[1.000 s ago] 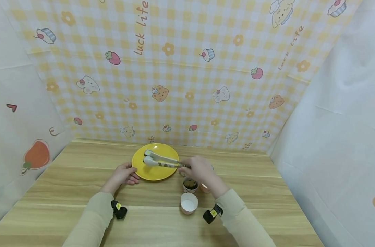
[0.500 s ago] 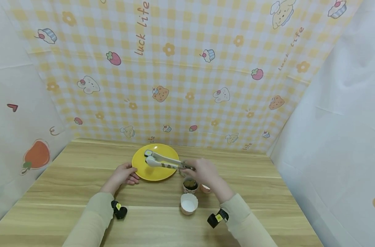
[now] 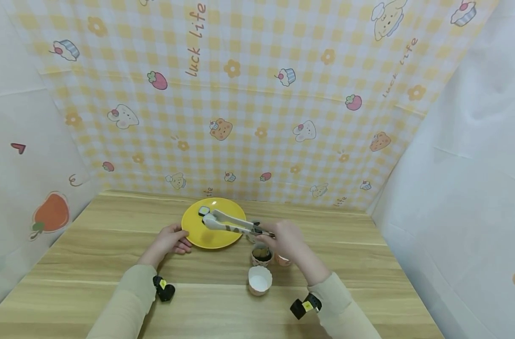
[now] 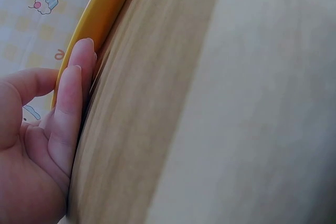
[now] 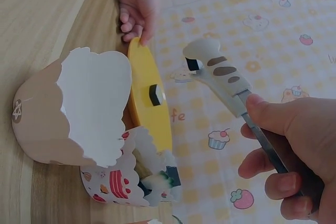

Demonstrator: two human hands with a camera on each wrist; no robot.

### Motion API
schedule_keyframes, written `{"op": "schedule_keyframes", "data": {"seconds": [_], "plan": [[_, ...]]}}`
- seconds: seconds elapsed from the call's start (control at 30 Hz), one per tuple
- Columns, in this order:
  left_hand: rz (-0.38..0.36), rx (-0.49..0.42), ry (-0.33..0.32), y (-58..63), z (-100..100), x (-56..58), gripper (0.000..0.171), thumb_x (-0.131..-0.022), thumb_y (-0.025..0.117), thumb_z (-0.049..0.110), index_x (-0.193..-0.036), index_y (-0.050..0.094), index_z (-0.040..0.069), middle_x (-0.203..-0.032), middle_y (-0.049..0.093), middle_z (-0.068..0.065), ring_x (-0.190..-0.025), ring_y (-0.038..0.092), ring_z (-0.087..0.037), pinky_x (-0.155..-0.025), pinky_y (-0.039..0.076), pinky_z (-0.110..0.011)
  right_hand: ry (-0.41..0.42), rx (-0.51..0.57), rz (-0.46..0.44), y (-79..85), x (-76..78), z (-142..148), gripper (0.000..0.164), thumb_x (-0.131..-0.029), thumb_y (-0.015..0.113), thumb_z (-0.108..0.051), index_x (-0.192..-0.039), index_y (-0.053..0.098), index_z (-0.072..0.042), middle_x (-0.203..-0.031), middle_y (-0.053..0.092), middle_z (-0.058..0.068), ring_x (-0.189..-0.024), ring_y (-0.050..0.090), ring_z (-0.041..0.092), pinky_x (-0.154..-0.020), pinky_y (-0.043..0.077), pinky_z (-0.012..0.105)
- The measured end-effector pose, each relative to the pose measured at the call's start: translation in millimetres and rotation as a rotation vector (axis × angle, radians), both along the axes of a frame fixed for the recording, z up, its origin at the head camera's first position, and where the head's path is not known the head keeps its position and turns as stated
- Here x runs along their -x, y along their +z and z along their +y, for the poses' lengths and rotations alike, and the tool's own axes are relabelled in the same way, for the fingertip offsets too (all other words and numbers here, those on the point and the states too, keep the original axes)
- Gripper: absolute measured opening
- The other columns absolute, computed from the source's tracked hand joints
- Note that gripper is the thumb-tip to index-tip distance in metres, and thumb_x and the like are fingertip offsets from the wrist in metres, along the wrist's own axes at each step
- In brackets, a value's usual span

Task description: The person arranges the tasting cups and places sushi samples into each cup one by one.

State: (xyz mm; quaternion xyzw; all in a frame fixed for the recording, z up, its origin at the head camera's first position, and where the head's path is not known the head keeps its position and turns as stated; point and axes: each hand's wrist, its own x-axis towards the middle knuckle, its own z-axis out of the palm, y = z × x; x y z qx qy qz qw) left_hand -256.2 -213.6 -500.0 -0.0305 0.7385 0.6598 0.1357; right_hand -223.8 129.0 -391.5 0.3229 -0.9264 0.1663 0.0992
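My left hand (image 3: 168, 240) holds the left rim of a yellow plate (image 3: 215, 241), thumb above and fingers below in the left wrist view. Curled fingers of my right hand (image 3: 285, 240) grip metal-handled tongs (image 3: 215, 223) with pale, paw-like tips over the plate. A black-edged sushi roll piece (image 5: 193, 64) sits between the tong tips in the right wrist view; the head view mostly hides it. Another sushi roll piece (image 3: 204, 211), with a white ring and yellow centre, lies on the plate.
Right of the plate stand several paper baking cups. The nearest cup (image 3: 260, 281) shows a white inside. Behind it, a patterned cup (image 5: 113, 184) contains dark, green and white pieces. An orange cup (image 3: 283, 260) is partly under my right forearm. A checked cloth (image 3: 257, 94) hangs behind.
My right hand and the tongs have shifted right and slightly nearer, so the sushi roll piece on the plate now shows apart from the tong tips. My left hand stays on the plate.
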Motion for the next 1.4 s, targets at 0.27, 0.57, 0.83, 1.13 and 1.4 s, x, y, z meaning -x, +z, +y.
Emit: {"op": "schedule_keyframes", "data": {"seconds": [0.27, 0.57, 0.83, 1.13, 1.4], "plan": [[0.004, -0.008, 0.002, -1.8, -1, 0.7, 0.042, -0.099, 0.044, 0.007, -0.131, 0.031, -0.016, -0.072, 0.066, -0.011, -0.061, 0.067, -0.019, -0.054, 0.056, -0.029, -0.010, 0.017, 0.038, 1.0, -7.9, 10, 0.021, -0.086, 0.070, -0.034, -0.102, 0.073, -0.021, -0.049, 0.035, -0.013, -0.042, 0.024, 0.001, -0.040, 0.019, 0.020], [0.002, -0.008, 0.004, -2.0, -1, -0.8, 0.043, -0.099, 0.044, 0.007, -0.132, 0.029, -0.016, -0.073, 0.066, -0.012, -0.061, 0.067, -0.020, -0.054, 0.056, -0.030, -0.051, 0.027, 0.056, 2.4, -17.2, 22, 0.027, -0.085, 0.072, -0.033, -0.107, 0.074, -0.018, -0.055, 0.048, -0.016, -0.043, 0.029, -0.001, -0.040, 0.023, 0.020], [-0.001, -0.008, 0.007, 0.3, 1, -2.1, 0.044, -0.099, 0.044, 0.007, -0.133, 0.029, -0.016, -0.073, 0.066, -0.012, -0.061, 0.067, -0.020, -0.054, 0.056, -0.029, -0.047, 0.069, 0.037, 0.2, -21.3, 36, 0.030, -0.085, 0.073, -0.028, -0.111, 0.073, -0.013, -0.053, 0.045, -0.017, -0.041, 0.028, -0.001, -0.038, 0.024, 0.020], [0.001, -0.014, 0.001, 0.2, 0, -1.8, 0.042, -0.099, 0.044, 0.008, -0.132, 0.030, -0.015, -0.074, 0.066, -0.012, -0.061, 0.067, -0.020, -0.054, 0.056, -0.030, -0.059, 0.097, 0.043, -2.0, -25.6, 50, 0.032, -0.085, 0.073, -0.029, -0.111, 0.072, -0.011, -0.065, 0.057, -0.012, -0.047, 0.035, -0.002, -0.041, 0.029, 0.020], [-0.001, -0.014, 0.004, 0.2, 0, -0.3, 0.046, -0.099, 0.044, 0.008, -0.135, 0.027, -0.016, -0.073, 0.065, -0.011, -0.061, 0.067, -0.020, -0.055, 0.056, -0.030, -0.101, 0.110, 0.022, -2.8, -30.4, 65, 0.036, -0.085, 0.072, -0.033, -0.113, 0.072, -0.010, -0.094, 0.072, 0.001, -0.054, 0.046, -0.001, -0.045, 0.036, 0.021]]}}
